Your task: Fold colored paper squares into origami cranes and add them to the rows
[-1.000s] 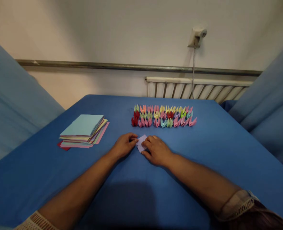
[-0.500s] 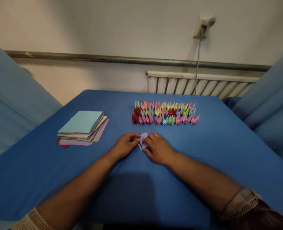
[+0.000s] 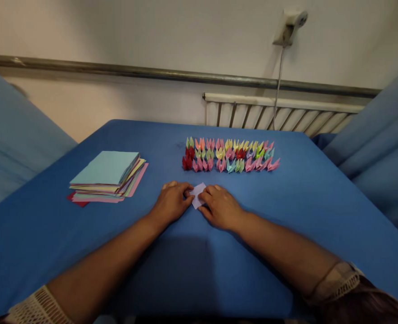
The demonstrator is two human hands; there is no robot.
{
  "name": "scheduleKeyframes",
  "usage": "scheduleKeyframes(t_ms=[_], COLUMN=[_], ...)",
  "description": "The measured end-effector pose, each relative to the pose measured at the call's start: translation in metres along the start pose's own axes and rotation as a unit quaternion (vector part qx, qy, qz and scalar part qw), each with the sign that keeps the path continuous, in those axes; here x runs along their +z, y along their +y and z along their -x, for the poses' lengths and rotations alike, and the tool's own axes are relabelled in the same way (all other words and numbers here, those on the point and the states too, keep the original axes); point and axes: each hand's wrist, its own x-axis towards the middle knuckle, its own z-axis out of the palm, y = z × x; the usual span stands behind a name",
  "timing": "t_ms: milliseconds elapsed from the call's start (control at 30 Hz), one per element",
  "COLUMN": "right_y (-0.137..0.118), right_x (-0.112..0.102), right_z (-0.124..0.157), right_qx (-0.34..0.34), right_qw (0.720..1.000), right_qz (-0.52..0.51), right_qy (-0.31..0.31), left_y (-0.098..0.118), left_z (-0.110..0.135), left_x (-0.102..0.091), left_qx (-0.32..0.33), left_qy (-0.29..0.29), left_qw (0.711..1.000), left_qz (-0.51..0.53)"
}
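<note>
A small folded piece of pale lilac paper (image 3: pixel 198 191) lies on the blue table cover between my two hands. My left hand (image 3: pixel 172 199) pinches its left edge with thumb and fingertips. From the other side my right hand (image 3: pixel 221 206) grips the right part, fingers curled over it and thumb along the lower edge. Part of the paper is hidden beneath the right fingers. Just beyond my hands stand several rows of small folded paper cranes (image 3: pixel 230 165) in pink, red, yellow, green and blue.
To the left sits a stack of coloured square paper (image 3: pixel 105 168), light blue on top, with a red sheet (image 3: pixel 79 200) poking out underneath. The blue-covered table (image 3: pixel 273 252) reaches toward a wall with a radiator (image 3: pixel 283 102) and a metal rail (image 3: pixel 151 72). Blue curtains (image 3: pixel 384 135) hang at both sides.
The lilac paper now lies flatter, its raised folds pressed down into a smooth diamond shape. Both hands stay on it. The whole view has tilted slightly.
</note>
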Motion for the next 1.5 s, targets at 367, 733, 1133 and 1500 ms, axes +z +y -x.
scheduleKeyframes(t_ms=[367, 733, 1133, 1500], right_y=[-0.001, 0.005, 0.001, 0.003], right_x=[-0.002, 0.002, 0.003, 0.007], right_z=[0.002, 0.000, 0.002, 0.000], right_qx=[-0.006, -0.019, -0.014, 0.002], right_qw=[1.000, 0.999, 1.000, 1.000], right_qz=[0.004, 0.032, 0.013, -0.015], right_qy=[-0.002, -0.006, 0.007, 0.020], left_y=[-0.026, -0.013, -0.012, -0.014], left_z=[0.003, 0.007, 0.003, -0.001], left_x=[-0.015, -0.014, -0.009, -0.006], left_qx=[0.141, 0.276, 0.246, 0.214], left_qy=[-0.004, -0.087, -0.083, -0.078], left_qw=[0.989, 0.957, 0.961, 0.968], left_qz=[0.048, 0.028, 0.092, 0.109])
